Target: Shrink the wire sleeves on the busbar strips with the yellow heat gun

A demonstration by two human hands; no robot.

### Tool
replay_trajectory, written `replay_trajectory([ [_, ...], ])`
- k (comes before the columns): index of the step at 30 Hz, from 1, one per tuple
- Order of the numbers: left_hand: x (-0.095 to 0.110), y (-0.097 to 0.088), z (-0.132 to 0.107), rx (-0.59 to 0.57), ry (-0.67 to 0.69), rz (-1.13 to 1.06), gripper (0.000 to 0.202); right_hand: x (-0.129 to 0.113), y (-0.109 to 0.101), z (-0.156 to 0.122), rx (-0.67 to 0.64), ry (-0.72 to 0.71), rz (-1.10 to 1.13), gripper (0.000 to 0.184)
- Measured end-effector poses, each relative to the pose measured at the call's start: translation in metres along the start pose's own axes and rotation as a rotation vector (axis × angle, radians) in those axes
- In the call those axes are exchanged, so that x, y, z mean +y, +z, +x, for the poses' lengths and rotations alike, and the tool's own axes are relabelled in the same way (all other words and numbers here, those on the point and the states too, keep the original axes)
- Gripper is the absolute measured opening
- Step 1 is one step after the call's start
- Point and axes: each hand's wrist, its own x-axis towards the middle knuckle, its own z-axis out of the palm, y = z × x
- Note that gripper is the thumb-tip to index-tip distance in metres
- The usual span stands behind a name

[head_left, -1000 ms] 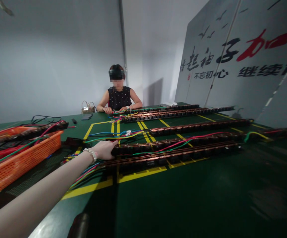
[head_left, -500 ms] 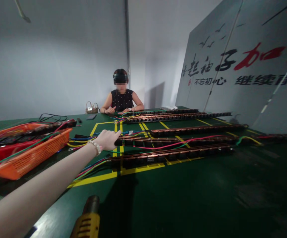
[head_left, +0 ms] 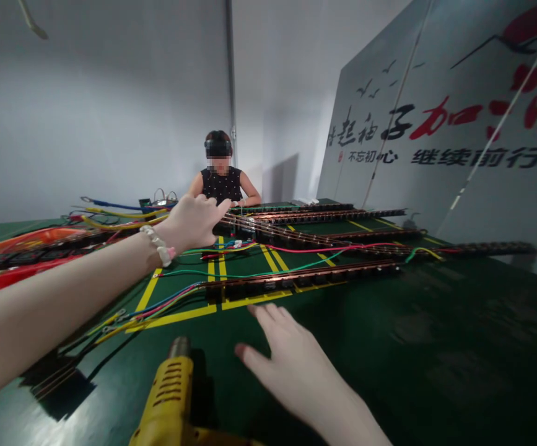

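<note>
Stretched out to the left, my left hand [head_left: 194,220] is closed around the end of a long black rail with copper strips [head_left: 291,233]. That end is lifted, so the rail slants down to the right. Loose coloured wires with ring terminals [head_left: 124,203] trail leftward from behind the hand. My right hand [head_left: 282,350] is held over the table, fingers spread, with nothing in it. Just beyond its fingertips lies another black rail with copper strips [head_left: 305,277], whose wires run out to the left. A yellow heat gun [head_left: 168,390] is left of my right hand.
More rails [head_left: 314,214] lie across the far part of the green table [head_left: 435,371], which is marked with yellow tape. An orange basket [head_left: 45,235] is at the left. A black block with wires [head_left: 64,387] lies front left. A co-worker [head_left: 222,179] sits opposite.
My left hand has raised the rail's end and moved it up and slightly left, its wires lifting too. My right hand has come into view, open. The view has shifted right.
</note>
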Motion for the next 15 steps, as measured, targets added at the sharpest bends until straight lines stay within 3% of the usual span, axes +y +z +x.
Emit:
replay_trajectory([
  [4, 0.014, -0.033, -0.018, -0.018, -0.016, -0.037, 0.054, 0.008, 0.017, 0.08, 0.057, -0.019, -0.084, 0.052],
  [7, 0.024, -0.044, -0.038, -0.049, 0.003, -0.006, 0.051, 0.025, 0.04, 0.127, 0.099, 0.094, -0.092, 0.042],
  [10, 0.028, -0.042, -0.058, -0.095, 0.014, 0.051, 0.043, 0.043, 0.056, 0.151, 0.139, 0.172, -0.065, 0.036],
  [15, 0.026, -0.031, -0.077, -0.082, 0.043, 0.089, 0.041, 0.056, 0.064, 0.161, 0.234, 0.183, 0.065, 0.034],
])
